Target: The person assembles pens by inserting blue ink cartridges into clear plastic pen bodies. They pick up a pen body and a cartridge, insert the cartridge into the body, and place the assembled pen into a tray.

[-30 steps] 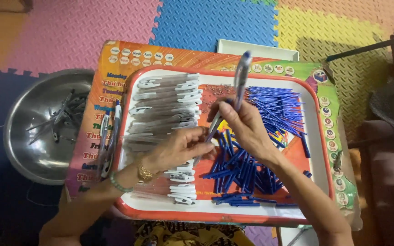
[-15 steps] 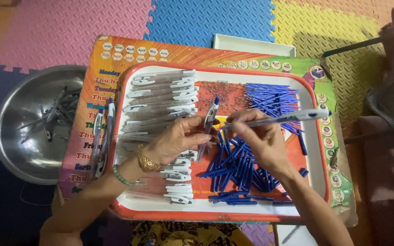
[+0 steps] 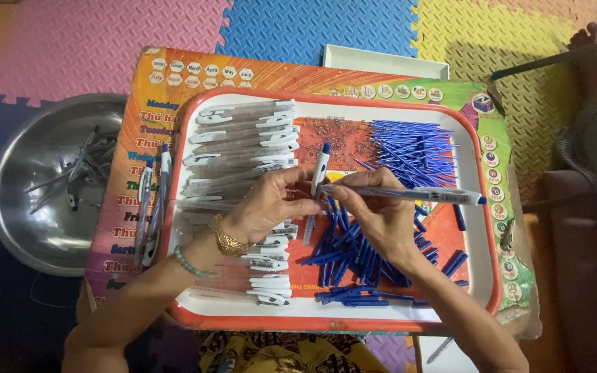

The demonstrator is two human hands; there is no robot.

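A: Foam mat floor; red tray on a coloured board; steel bowl at left.

B: Left hand pinches a white cap, upright; right hand is clamped on a clear barrel, level, over blue refills.

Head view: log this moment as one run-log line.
left hand: holds white pen part with blue tip | right hand: holds clear pen barrel | under hands: red-rimmed tray | left of tray: metal bowl
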